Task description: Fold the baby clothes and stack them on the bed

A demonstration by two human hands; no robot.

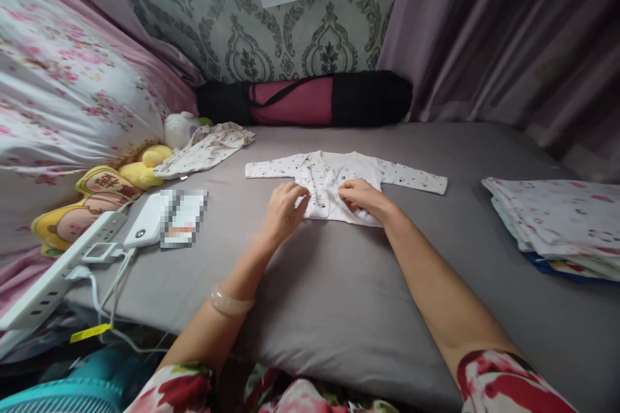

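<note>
Red-and-white floral fabric sleeves point(508, 377) are being worn on both arms, near a turquoise, grille-covered plastic fan point(72, 397) at the lower left. A small white long-sleeved cloth shirt with a tiny scattered print point(327, 184) is being supported by a smooth grey bed sheet point(310, 297), its sleeves spread to either side and its front rumpled. At its lower edge, the left hand point(287, 206) is being held with fingers curled and slightly parted from the thumb; whether cloth is being gripped cannot be told. Over the other front half, the right hand point(362, 199) is being kept low with fingers bent inward, thumb and forefinger close together; a hold on the cloth cannot be confirmed. A pale, glossy round bangle point(231, 302) is being worn on the left forearm. Well apart, at the right, folded printed white cloths point(557, 216) are being stacked one upon another.
</note>
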